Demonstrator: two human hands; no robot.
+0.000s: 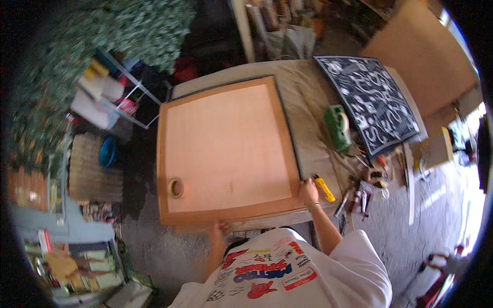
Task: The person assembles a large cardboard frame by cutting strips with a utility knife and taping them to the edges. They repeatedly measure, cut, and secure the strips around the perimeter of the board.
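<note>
Nearest me, the person's left hand (pixel 218 229) is at the near edge of a large pale panel (pixel 231 143) with a brown border; it is blurred, and I cannot tell whether its fingers are closed. Slightly farther, the right hand (pixel 309 192) appears curled round the near right corner, gripping the edge. The panel lies flat on a cloth-covered table (pixel 303 102). To handle it well, I'd keep both hands level, press evenly and avoid twisting that corner. A roll of tape (pixel 176 188) rests at its near left; a tilt could send it sliding. Just right of the right hand lies a yellow cutter (pixel 325 188), best kept clear of the wrist. Farther right sit a green tape dispenser (pixel 336 128) and, beyond, a black-and-white patterned sheet (pixel 372 100).
</note>
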